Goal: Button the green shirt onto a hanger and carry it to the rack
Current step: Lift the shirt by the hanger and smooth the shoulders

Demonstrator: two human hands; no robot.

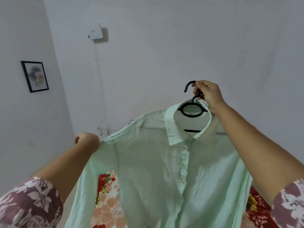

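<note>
- Head view: the right hand (208, 94) is holding the black hanger (191, 111) up in front of the wall (164, 46), with its fingers curled round the stem just under the hook.
- The green shirt (156, 170) is hanging on that hanger in mid-air, front facing the camera. Its collar is sitting closed around the hanger's ring and its placket is lying shut down the middle.
- The left hand (88, 141) is gripping the shirt at the edge of one shoulder. Its fingers are curled into the cloth and are pulling that side out and taut.
- A floral cloth (107, 203) in red and peach is showing behind the shirt, low between the body and the sleeve, and again at the lower right.
- A framed picture (34, 76) is hanging on the side wall at the left.
- A white box (96, 31) is sitting high on the back wall, with thin cables (100, 79) running down from it.
</note>
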